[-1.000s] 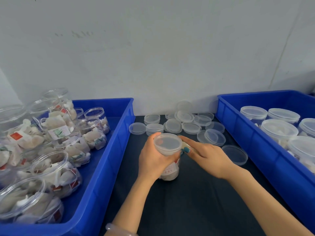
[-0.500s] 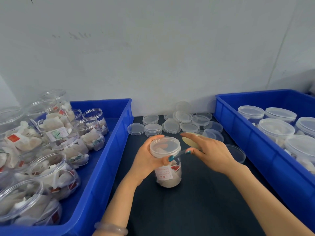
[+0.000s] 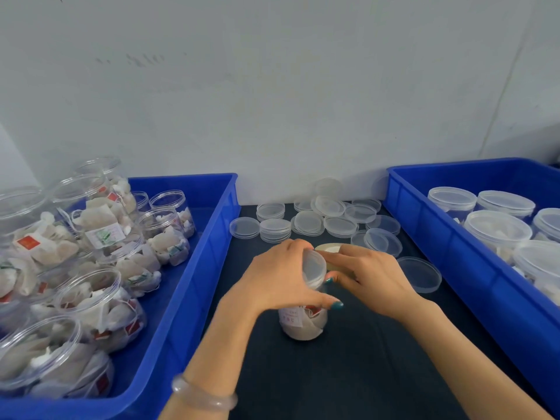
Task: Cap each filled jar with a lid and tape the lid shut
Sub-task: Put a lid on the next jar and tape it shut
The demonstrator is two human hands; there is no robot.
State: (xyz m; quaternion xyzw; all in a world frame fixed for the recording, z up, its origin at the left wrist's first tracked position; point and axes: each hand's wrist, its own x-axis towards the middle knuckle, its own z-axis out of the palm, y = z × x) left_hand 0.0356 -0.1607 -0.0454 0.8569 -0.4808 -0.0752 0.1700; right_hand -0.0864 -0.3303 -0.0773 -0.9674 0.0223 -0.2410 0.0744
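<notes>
1. The left hand (image 3: 278, 280) is curled over the top of a clear round plastic jar (image 3: 303, 324) filled with white sachets. Its fingers wrap the far side and its thumb lies across the near side.
2. The jar is at the middle of the dark table cover (image 3: 333, 377), between 2 crates. Only its lower part, with a white label, shows below the hand.
3. A translucent round plastic lid (image 3: 314, 268) sits on the jar's mouth, its left part hidden under the left fingers.
4. The right hand (image 3: 372, 283) is just beside the lid, its fingers bent round a beige roll of tape (image 3: 330, 248). Its thumb tip reaches the lid's edge. Whether a strip of tape runs onto the lid cannot be told.
5. A pale bangle (image 3: 203, 395) circles the left wrist.
6. The left blue plastic crate (image 3: 188, 298) holds open jars (image 3: 91, 298) of sachets without lids.
7. The right blue plastic crate (image 3: 424, 234) holds capped jars (image 3: 497, 228).
8. Loose translucent lids (image 3: 318, 221) lie in small stacks against the pale wall (image 3: 272, 101), behind the hands.
9. 1 single lid (image 3: 419, 274) lies flat near the right crate.
</notes>
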